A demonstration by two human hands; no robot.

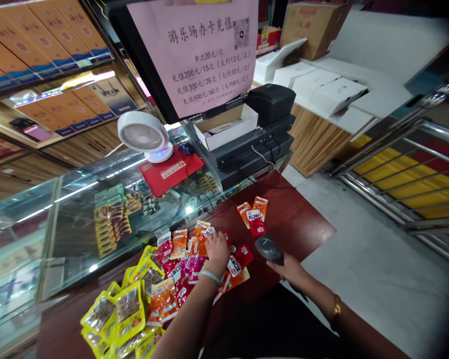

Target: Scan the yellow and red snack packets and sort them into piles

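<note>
My right hand [292, 270] is wrapped round the handle of a dark barcode scanner [268, 248], its head over the red-brown counter. My left hand [217, 251] reaches into a pile of small snack packets, fingers curled onto an orange snack packet [201, 244]; its fingertips are partly hidden. Red and orange packets lie round this hand, among them a red packet [243, 256] to its right. Yellow packets [129, 302] are heaped at the lower left. Apart from the pile, farther up, lie two orange packets [261, 204] and a red one [257, 227].
Behind the packets runs a glass display case [75, 219]. On it stand a white fan [144, 134], a red mat [172, 172], an open white box [228, 127] and a monitor bearing a pink price sheet [209, 60]. A metal railing [404, 169] stands at the right.
</note>
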